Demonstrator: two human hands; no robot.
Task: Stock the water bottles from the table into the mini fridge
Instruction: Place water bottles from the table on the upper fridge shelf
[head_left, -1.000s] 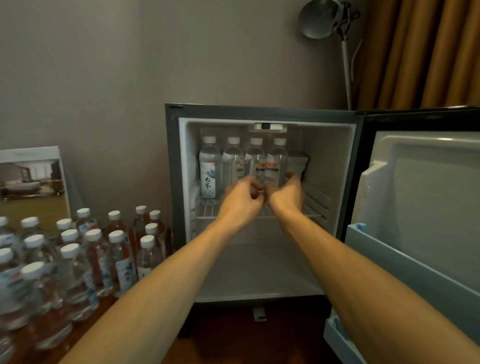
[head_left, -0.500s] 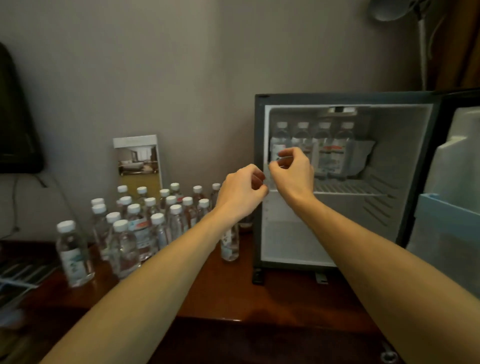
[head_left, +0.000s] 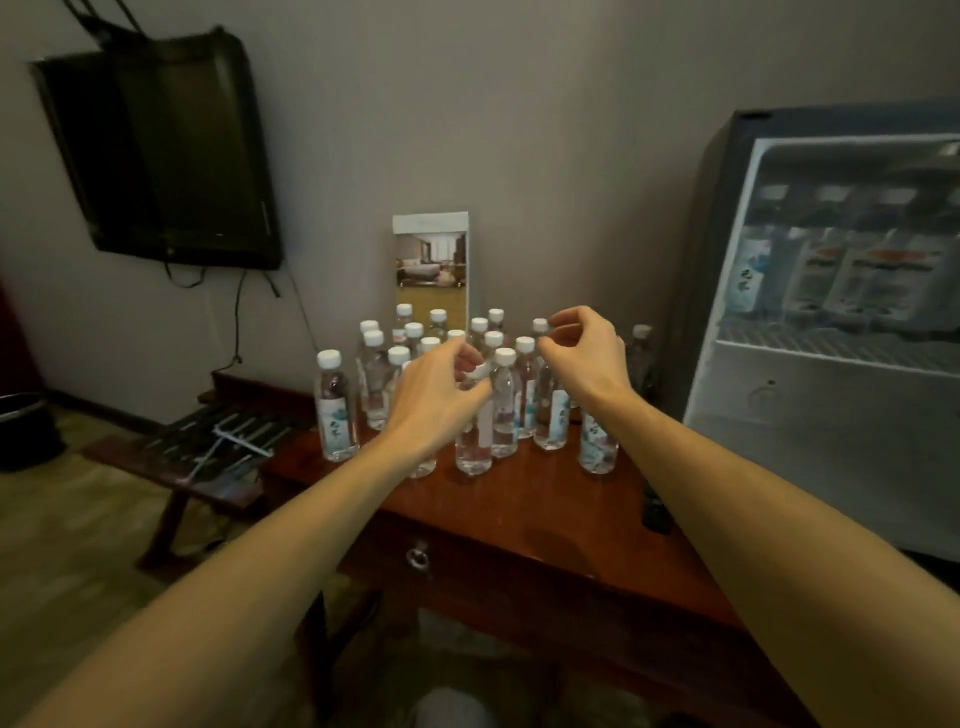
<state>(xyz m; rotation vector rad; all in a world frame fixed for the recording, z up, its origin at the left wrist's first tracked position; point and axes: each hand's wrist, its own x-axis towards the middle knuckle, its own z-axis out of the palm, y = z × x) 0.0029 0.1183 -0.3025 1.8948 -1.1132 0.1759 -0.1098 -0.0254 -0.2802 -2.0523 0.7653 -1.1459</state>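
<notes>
Several clear water bottles (head_left: 503, 405) with white caps stand clustered on the reddish wooden table (head_left: 545, 512). One bottle (head_left: 335, 410) stands apart at the left and another (head_left: 597, 441) at the right front. My left hand (head_left: 441, 387) hovers over the front bottles with loosely curled fingers, its fingertips at one white cap (head_left: 480, 370). Beside another cap (head_left: 540, 326), my right hand (head_left: 584, 353) is loosely curled too and holds nothing. The open mini fridge (head_left: 727, 249) stands at the right, with a blurred row of bottles (head_left: 841, 270) on its upper shelf.
A brochure (head_left: 431, 260) leans on the wall behind the bottles. A dark television (head_left: 156, 150) hangs at the upper left, above a low slatted bench (head_left: 208, 447). The table has a drawer with a ring pull (head_left: 417, 555). A small dark object (head_left: 654, 512) lies by the fridge.
My view and both hands have swung left, away from the fridge shelf and over the bottles on the table. Both hands stay empty and curled.
</notes>
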